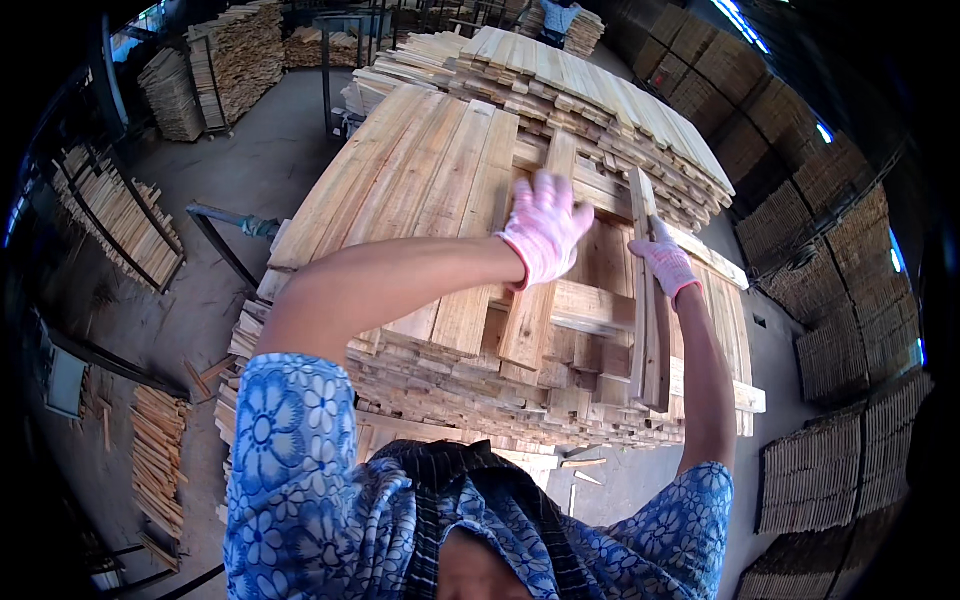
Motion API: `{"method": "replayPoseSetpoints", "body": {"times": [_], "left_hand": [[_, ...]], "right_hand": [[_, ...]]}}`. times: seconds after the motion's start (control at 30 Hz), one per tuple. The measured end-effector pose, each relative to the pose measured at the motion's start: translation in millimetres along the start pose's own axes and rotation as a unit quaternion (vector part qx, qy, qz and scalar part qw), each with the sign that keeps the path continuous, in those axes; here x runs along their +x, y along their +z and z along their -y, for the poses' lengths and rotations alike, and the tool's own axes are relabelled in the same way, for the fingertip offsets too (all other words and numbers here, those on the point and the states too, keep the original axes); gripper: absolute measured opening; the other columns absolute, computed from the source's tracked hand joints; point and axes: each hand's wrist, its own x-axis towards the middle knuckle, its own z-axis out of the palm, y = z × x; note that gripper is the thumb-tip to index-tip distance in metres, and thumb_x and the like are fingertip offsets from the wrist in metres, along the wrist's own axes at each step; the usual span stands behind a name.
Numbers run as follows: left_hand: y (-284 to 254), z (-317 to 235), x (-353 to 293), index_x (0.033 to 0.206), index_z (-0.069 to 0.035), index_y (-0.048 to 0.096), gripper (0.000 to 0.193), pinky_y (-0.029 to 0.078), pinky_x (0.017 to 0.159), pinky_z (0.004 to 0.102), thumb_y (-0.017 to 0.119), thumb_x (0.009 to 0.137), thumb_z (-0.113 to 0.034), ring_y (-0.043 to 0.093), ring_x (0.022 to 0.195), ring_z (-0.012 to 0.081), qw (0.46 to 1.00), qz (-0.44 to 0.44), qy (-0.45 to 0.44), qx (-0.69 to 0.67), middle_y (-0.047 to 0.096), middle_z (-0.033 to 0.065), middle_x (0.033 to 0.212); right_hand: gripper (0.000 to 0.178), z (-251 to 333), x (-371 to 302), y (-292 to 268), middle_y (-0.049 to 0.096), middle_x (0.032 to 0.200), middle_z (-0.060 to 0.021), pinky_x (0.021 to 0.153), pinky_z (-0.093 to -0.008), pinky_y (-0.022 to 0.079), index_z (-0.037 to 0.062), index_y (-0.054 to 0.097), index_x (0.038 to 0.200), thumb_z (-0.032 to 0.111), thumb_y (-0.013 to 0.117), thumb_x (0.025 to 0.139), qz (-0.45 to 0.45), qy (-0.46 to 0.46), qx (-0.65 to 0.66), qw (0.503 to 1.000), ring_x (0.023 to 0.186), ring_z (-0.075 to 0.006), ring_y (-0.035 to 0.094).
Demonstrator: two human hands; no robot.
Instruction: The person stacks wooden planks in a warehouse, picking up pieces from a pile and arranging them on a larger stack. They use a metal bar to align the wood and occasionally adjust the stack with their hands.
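Observation:
Both my hands wear pink-and-white knit gloves over a tall stack of pale wooden planks. My left hand lies flat with fingers spread on a long plank that runs lengthwise across the stack top. Further right, my right hand grips a narrow plank standing on its edge, holding it near its far end. Both planks rest on the stack's top layer, with a gap between them showing lower crosswise boards.
A second plank stack lies behind the first. More lumber piles stand at the left, far left back and along the right wall. A metal frame stands on the concrete floor at left. A person in blue is far back.

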Motion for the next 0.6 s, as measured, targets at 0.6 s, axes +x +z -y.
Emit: {"method": "replayPoseSetpoints", "body": {"times": [0.6], "left_hand": [[-43.4, 278.0, -105.2, 0.156, -0.006, 0.030, 0.083, 0.034, 0.114, 0.0382, 0.047, 0.096, -0.061, 0.037, 0.145, 0.0345, 0.931, 0.051, -0.274, -0.236, 0.039, 0.0210, 0.156]], "right_hand": [[0.081, 168.1, 54.2, 115.8, 0.059, 0.134, -0.0264, 0.102, -0.0414, 0.043, 0.0029, 0.033, 0.152, 0.049, 0.058, 0.091, 0.081, -0.127, -0.124, 0.981, 0.123, -0.0373, 0.058]]}}
